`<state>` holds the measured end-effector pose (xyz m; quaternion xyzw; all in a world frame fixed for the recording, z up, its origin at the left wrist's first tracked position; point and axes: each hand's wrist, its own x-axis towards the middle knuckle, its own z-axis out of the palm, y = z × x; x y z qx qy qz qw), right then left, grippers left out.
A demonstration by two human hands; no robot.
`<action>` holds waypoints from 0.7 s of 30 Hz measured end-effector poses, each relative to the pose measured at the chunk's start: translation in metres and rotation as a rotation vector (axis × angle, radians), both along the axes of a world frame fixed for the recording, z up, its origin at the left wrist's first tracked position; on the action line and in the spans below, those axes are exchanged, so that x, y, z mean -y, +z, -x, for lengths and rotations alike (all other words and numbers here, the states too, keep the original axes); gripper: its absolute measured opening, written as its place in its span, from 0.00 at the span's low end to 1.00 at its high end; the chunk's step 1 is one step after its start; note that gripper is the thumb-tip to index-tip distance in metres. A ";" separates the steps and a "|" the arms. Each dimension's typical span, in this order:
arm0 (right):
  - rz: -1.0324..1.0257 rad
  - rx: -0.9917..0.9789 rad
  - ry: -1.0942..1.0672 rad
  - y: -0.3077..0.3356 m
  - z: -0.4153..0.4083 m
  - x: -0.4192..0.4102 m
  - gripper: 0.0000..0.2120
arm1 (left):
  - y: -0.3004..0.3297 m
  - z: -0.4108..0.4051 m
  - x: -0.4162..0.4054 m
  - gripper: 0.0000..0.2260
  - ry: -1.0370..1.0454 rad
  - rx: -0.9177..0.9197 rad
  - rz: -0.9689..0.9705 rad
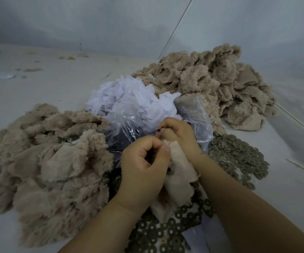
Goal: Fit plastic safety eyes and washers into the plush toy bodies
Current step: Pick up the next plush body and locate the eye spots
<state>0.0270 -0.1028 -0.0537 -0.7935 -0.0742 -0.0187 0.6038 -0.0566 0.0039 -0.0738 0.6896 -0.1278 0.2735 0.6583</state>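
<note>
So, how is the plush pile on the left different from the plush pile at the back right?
The left plush pile lies near the hands, beside the left hand; the back right plush pile lies farther away, behind the clear plastic bag. The left pile spreads low and wide; the back right pile is heaped higher. Both are the same beige fur pieces, some showing their smooth backing.

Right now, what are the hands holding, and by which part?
Both hands, left and right, grip one beige plush toy body, turned inside out, at its upper end. Whether an eye or washer is pinched cannot be told.
</note>
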 end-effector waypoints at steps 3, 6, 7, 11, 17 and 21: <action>-0.392 -0.214 -0.140 0.012 0.010 0.032 0.15 | 0.001 0.001 0.001 0.10 -0.001 -0.015 0.014; -0.628 -0.377 -0.025 0.014 0.023 0.065 0.18 | 0.001 0.001 0.003 0.09 -0.010 -0.018 0.022; -0.558 -0.461 0.007 0.012 0.029 0.074 0.21 | 0.001 0.002 0.003 0.08 -0.011 -0.019 0.024; 0.315 -0.397 0.139 -0.003 0.054 0.082 0.20 | 0.003 0.003 0.006 0.08 -0.025 -0.005 0.015; -0.079 -0.257 0.169 -0.011 0.061 0.061 0.19 | 0.000 0.001 0.007 0.06 -0.035 -0.041 0.022; -0.386 -0.273 0.178 -0.012 0.065 0.053 0.18 | -0.002 -0.001 0.008 0.05 -0.030 -0.097 0.014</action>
